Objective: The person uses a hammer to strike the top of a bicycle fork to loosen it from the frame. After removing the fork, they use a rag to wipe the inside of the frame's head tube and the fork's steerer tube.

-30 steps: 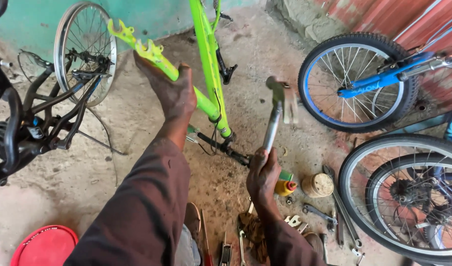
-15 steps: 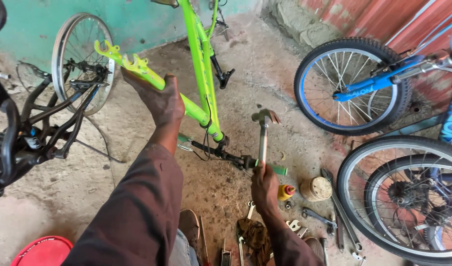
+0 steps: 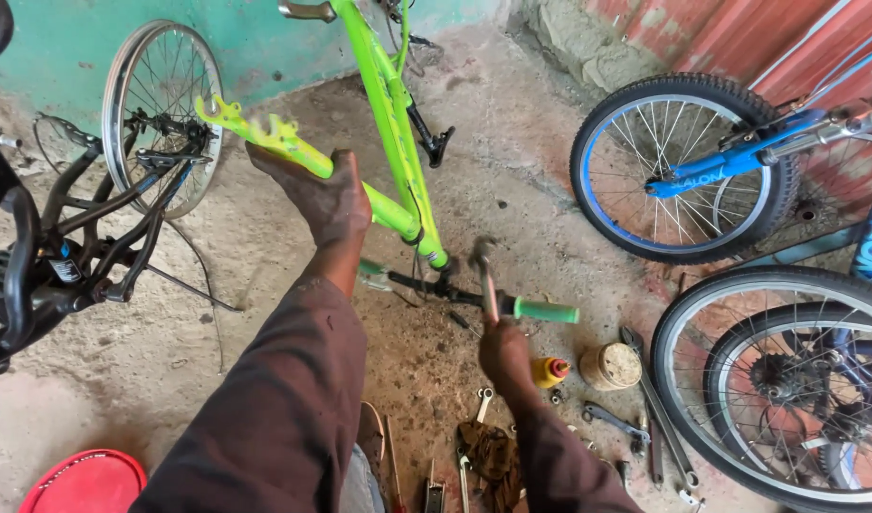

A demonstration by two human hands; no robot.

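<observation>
Left hand (image 3: 324, 198), in a dark brownish sleeve at centre frame, clamped around the fork leg of the upturned lime-green metal bicycle frame (image 3: 384, 104), slanting from top centre down to the middle. Right hand (image 3: 505, 354), lower centre, closed around the handle of a blurred metal hammer (image 3: 484, 271), head up and just beside the frame's black handlebar with green rubber grip (image 3: 544, 311). Scattered on the dirt floor at lower right, near that hand: steel spanners (image 3: 611, 420), small yellow bottle (image 3: 548, 371), round tan tin (image 3: 611, 365); blue bicycle wheel (image 3: 683, 166) at upper right
</observation>
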